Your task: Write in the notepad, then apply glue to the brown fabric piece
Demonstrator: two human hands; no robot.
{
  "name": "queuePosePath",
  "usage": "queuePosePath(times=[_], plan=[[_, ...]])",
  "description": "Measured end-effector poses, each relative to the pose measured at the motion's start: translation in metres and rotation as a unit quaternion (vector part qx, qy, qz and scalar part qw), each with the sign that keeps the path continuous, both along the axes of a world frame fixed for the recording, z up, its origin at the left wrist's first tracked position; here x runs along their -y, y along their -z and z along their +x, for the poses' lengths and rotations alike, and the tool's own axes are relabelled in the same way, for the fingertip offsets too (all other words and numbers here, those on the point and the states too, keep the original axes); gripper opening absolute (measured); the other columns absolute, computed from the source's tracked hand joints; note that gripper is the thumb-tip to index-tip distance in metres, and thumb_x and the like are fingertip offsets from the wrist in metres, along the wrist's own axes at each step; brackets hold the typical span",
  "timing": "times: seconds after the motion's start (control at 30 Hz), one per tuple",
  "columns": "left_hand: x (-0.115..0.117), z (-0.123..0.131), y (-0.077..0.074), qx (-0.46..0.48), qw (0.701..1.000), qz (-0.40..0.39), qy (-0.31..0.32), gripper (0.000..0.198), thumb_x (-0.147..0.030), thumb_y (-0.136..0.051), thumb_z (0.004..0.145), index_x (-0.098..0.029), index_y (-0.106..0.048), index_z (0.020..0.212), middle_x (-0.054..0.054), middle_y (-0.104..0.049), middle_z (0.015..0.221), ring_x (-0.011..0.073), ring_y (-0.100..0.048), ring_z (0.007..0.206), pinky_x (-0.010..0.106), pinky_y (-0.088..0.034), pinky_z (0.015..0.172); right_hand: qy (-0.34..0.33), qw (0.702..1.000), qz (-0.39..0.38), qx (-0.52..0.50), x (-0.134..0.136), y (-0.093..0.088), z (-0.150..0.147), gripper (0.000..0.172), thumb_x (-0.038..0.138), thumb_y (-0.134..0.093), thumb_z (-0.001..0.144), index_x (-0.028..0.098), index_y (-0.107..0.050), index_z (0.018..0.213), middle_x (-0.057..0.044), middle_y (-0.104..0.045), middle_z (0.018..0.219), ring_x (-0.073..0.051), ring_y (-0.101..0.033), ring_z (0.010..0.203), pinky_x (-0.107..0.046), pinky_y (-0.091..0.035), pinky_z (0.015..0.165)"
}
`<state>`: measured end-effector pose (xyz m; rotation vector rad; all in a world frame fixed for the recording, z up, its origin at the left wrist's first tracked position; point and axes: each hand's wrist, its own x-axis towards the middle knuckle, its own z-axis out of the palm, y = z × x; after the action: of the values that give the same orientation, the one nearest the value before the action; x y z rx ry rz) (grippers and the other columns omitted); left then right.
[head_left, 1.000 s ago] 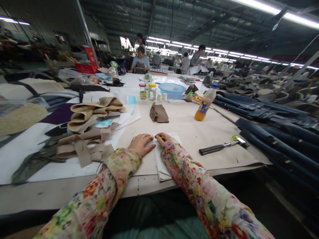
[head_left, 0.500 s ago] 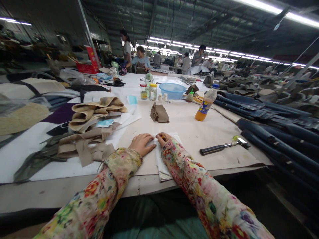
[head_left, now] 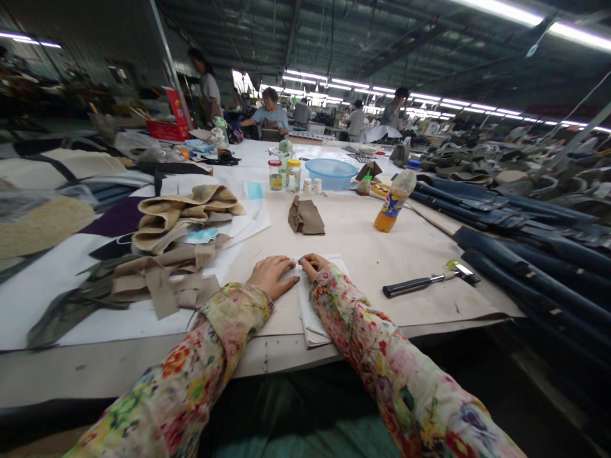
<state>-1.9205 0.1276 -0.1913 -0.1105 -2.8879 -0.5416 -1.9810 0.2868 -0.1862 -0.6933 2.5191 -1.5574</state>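
A white paper pad [head_left: 309,312] lies near the front edge of the worktable [head_left: 363,248]. My left hand [head_left: 270,275] rests flat on the pad's left edge, fingers together and extended. My right hand [head_left: 312,266] is curled on the pad's top, gripping an orange pen [head_left: 312,262] whose tip shows between the fingers. Both arms wear floral sleeves.
A black-handled hammer [head_left: 427,278] lies right of the pad. Tan fabric pieces [head_left: 167,267] pile up on the left; a folded brown cloth [head_left: 305,217], an orange drink bottle [head_left: 393,203], jars [head_left: 283,175] and a blue bowl [head_left: 330,172] stand farther back. Dark blue rolls [head_left: 529,267] line the right. Several people work at the far end.
My hands stay on the pad. In the background a standing person has walked to the left along the far end of the table.
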Motion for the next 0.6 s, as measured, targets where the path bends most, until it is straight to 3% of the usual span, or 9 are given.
queuePosePath(times=[0.6], plan=[[0.001,-0.0017,0.004,-0.009,1.0,0.006,-0.001,0.04,-0.051,-0.052,0.085,-0.028,-0.06,0.118,0.005,-0.058,0.13,0.0265,-0.049,0.123,0.048,-0.038,0.104,0.011,1.0,0.01,-0.006,-0.0026,-0.0062,0.0041,0.034,0.044,-0.048,0.084,0.018,-0.066,0.095,-0.001,-0.062,0.076,-0.012,-0.057,0.069,-0.023,-0.044,0.066]])
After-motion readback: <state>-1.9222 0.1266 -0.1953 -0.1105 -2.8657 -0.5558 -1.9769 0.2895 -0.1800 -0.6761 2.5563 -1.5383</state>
